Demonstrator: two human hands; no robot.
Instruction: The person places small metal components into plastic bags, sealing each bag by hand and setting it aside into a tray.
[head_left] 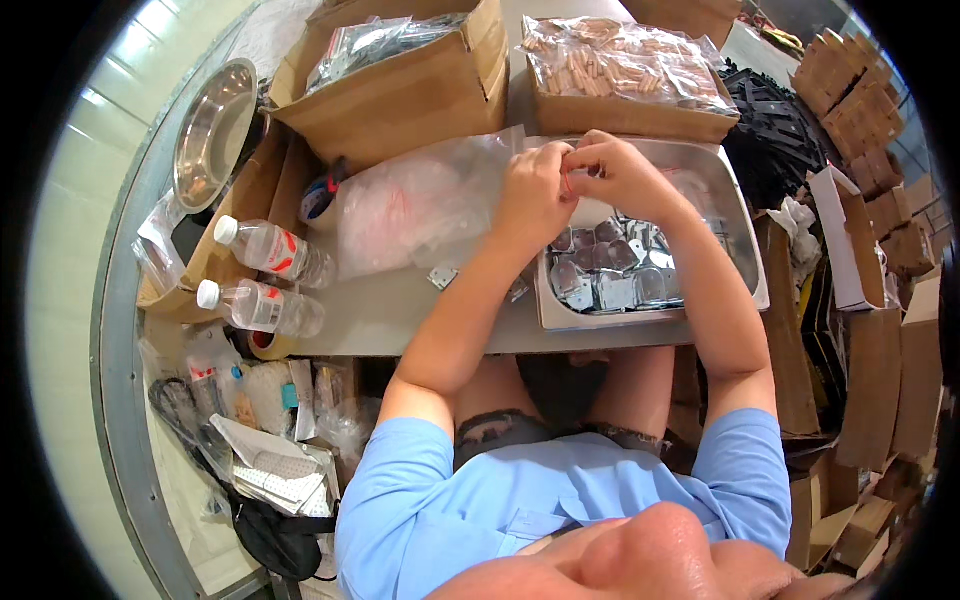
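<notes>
My left hand (538,192) and my right hand (622,178) meet over the far left part of a metal tray (652,322). Both are closed, fingertips together, on a small clear plastic bag (569,184) with a red line; most of it is hidden by the fingers. Beneath my right forearm, the tray holds many small metal plates with rounded grey parts (606,255). A large clear bag (385,215) full of small clear bags with red lines lies beside my left hand. Loose metal pieces (442,277) rest on the table near my left forearm.
Beyond my hands stand a carton of bagged metal parts (400,105) and a carton of bagged copper-coloured pieces (630,115). Two plastic bottles (270,307) lie at left, near a metal bowl (215,135). Black parts (770,125) and cardboard boxes (868,370) crowd the right.
</notes>
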